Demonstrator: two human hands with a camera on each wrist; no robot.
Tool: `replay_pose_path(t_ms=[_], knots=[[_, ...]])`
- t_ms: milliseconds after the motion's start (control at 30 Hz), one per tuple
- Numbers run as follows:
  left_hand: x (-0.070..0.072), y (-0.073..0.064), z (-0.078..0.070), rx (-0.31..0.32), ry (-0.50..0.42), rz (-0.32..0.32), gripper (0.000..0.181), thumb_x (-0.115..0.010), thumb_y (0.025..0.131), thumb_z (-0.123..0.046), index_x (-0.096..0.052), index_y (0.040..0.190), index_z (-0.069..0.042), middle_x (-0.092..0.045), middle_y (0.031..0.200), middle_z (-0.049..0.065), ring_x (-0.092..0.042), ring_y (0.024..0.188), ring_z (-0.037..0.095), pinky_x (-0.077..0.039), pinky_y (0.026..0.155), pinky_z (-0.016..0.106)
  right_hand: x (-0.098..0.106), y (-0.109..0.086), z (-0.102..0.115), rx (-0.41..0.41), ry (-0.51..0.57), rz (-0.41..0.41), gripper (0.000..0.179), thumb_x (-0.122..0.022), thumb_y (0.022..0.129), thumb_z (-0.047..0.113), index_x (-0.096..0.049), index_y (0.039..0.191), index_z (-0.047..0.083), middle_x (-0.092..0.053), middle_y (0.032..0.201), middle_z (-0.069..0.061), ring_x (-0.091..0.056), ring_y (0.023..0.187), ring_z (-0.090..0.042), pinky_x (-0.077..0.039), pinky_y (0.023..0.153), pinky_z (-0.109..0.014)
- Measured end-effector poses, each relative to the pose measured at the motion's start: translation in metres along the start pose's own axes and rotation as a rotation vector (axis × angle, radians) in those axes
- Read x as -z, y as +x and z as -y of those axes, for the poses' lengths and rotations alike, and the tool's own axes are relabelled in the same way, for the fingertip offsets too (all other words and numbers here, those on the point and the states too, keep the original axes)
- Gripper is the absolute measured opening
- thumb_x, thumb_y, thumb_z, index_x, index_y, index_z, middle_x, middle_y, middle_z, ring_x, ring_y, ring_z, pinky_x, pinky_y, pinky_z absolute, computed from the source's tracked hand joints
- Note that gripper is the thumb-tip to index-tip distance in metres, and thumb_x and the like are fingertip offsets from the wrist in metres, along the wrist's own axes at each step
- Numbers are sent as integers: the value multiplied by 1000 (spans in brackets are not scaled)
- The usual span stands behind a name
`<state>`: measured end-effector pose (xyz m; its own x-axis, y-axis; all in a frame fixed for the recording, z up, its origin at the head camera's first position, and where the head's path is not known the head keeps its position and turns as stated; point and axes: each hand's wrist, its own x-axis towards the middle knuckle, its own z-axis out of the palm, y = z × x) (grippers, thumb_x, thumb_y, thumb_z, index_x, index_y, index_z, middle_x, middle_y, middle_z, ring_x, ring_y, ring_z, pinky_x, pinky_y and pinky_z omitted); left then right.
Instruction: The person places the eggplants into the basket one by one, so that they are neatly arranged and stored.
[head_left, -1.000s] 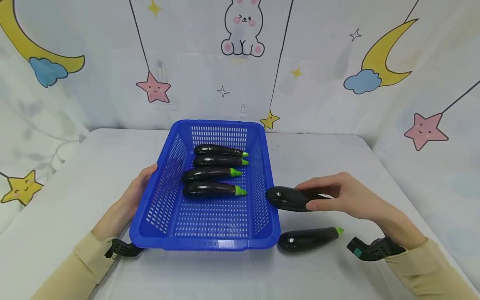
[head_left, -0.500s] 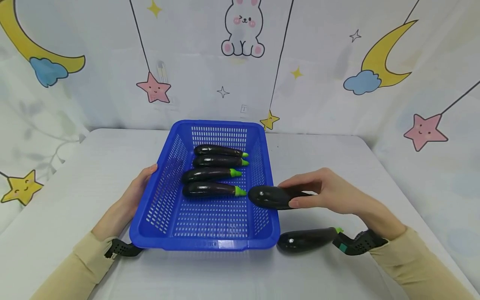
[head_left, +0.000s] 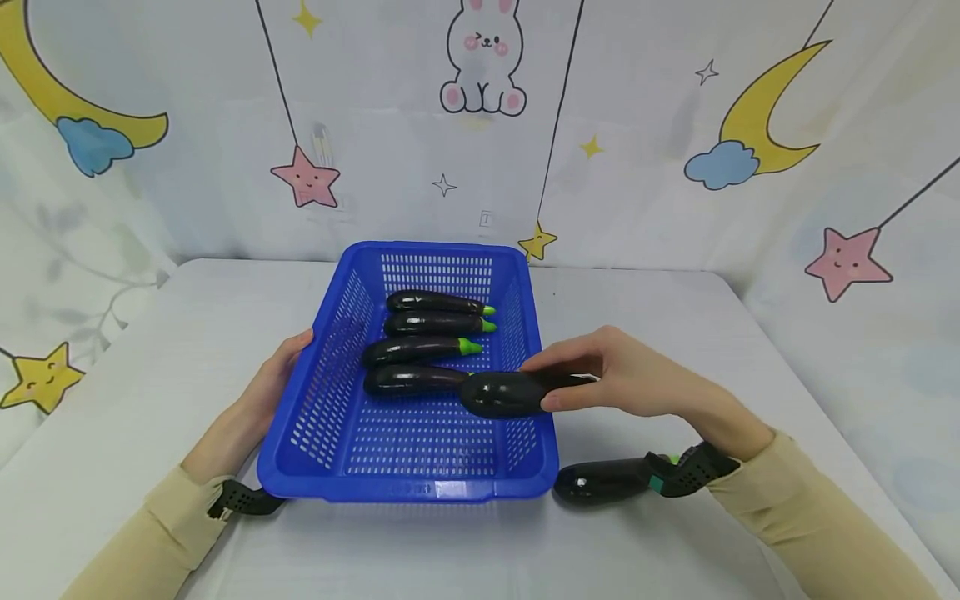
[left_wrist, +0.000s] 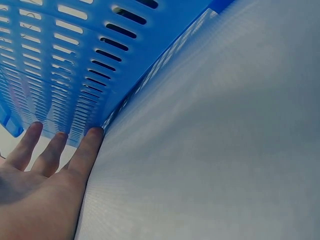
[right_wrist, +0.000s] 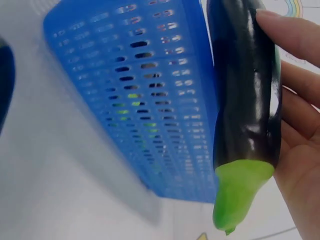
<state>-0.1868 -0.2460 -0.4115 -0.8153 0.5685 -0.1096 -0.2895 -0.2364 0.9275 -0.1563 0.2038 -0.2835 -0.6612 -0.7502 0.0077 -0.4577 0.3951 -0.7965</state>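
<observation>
My right hand (head_left: pixel 622 375) pinches a dark purple eggplant (head_left: pixel 498 395) between thumb and fingers, over the right rim of the blue plastic basket (head_left: pixel 412 488). The right wrist view shows this eggplant's green stem end (right_wrist: pixel 242 187) pointing back toward the wrist. Its blunt end overlaps the stem of the nearest eggplant (head_left: pixel 412 380) lying in the basket. Several eggplants lie there in a row, stems to the right. Against the basket's left outer wall rests my left hand (head_left: pixel 273 379), its extended fingers (left_wrist: pixel 85 152) touching the slotted side in the left wrist view.
Another eggplant (head_left: pixel 600 482) lies on the white-covered table (head_left: pixel 397 554), just outside the basket's front right corner and partly behind my right wrist strap. A printed curtain (head_left: pixel 390 108) with moons and stars hangs behind the table.
My right hand has carried the eggplant leftward, from beside the basket's right rim to over its inside. The left hand and the basket have stayed in place.
</observation>
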Motion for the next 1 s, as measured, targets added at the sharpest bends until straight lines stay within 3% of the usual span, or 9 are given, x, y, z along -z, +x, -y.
replay_pose_path(t_ms=[433, 767, 1000], knots=[[3, -1, 1, -30, -89, 79, 43, -30, 106, -48, -49, 136, -23, -67, 115, -1, -65, 98, 10, -55, 80, 27, 0, 38, 21, 29, -36, 3, 35, -77, 90, 19, -70, 124, 14, -71, 115, 0, -66, 102, -16, -55, 91, -30], [4, -2, 0, -24, -31, 43, 45, -31, 105, -51, -44, 139, -24, -64, 118, 0, -63, 101, 11, -54, 82, 29, -6, 76, 37, 2, -96, -37, 35, -79, 88, 26, -71, 121, 17, -71, 112, 4, -68, 101, -10, -54, 93, -32], [2, 0, 0, -29, -28, 56, 45, -28, 106, -49, -43, 140, -25, -64, 121, 0, -64, 102, 10, -55, 83, 29, -15, 98, 42, -24, -33, -33, 35, -80, 87, 25, -72, 119, 16, -72, 113, 4, -69, 101, -10, -55, 91, -29]])
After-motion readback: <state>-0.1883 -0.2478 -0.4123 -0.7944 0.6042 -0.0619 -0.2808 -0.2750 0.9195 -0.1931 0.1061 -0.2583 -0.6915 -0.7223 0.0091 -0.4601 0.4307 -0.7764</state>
